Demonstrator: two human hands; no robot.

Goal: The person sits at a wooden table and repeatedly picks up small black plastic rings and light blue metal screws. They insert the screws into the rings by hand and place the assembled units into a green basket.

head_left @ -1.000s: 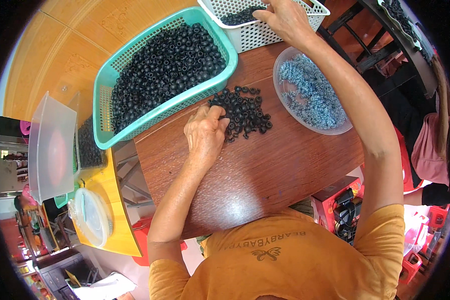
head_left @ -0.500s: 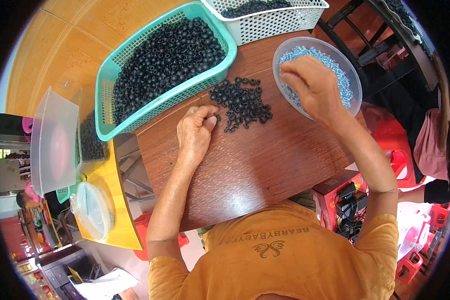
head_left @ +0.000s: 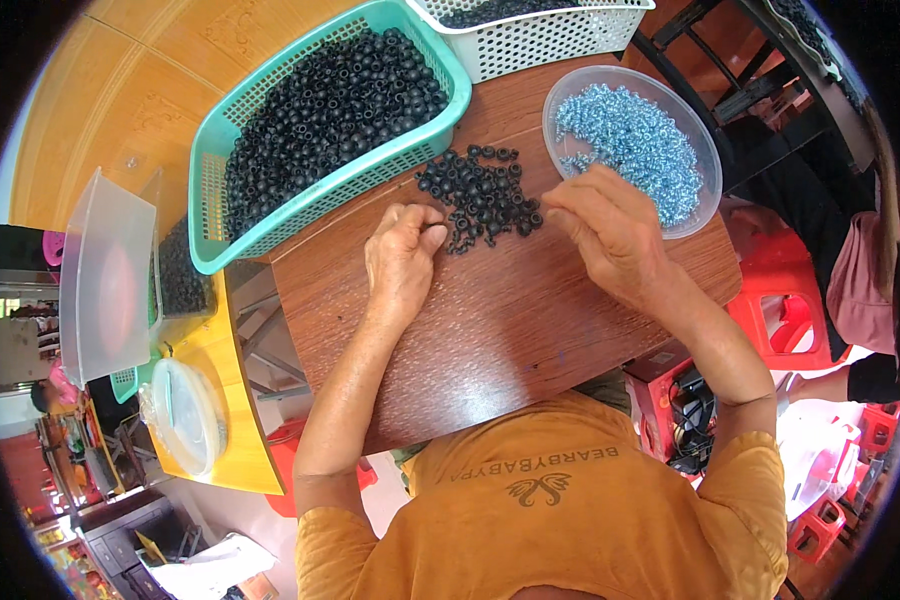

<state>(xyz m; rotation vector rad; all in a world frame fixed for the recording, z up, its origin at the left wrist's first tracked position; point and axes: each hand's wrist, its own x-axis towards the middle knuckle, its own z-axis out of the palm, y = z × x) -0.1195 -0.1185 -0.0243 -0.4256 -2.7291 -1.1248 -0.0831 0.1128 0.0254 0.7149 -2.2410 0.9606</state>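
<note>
A small heap of black ring-like beads with holes (head_left: 478,192) lies on the brown wooden tabletop (head_left: 450,345). Just left of the heap, my left hand (head_left: 400,258) rests on the table, thumb and forefinger pinched together; whatever is between them is too small to make out. On the heap's right side, my right hand (head_left: 615,232) hovers with its fingertips also pinched, and what they hold is hidden. Behind that hand stands a clear round bowl (head_left: 708,205) of small shiny light-blue pieces (head_left: 635,140), its near left rim partly covered by the hand.
A teal basket (head_left: 320,195) full of black beads stands at the far left, and a white perforated basket (head_left: 545,45) behind. Left of the table, a yellow surface (head_left: 235,430) carries clear plastic containers (head_left: 182,425). A red stool (head_left: 785,310) is at the right.
My right hand has come out from over the bowl, moving left and nearer to the black heap. My left hand stays beside the heap, still pinched.
</note>
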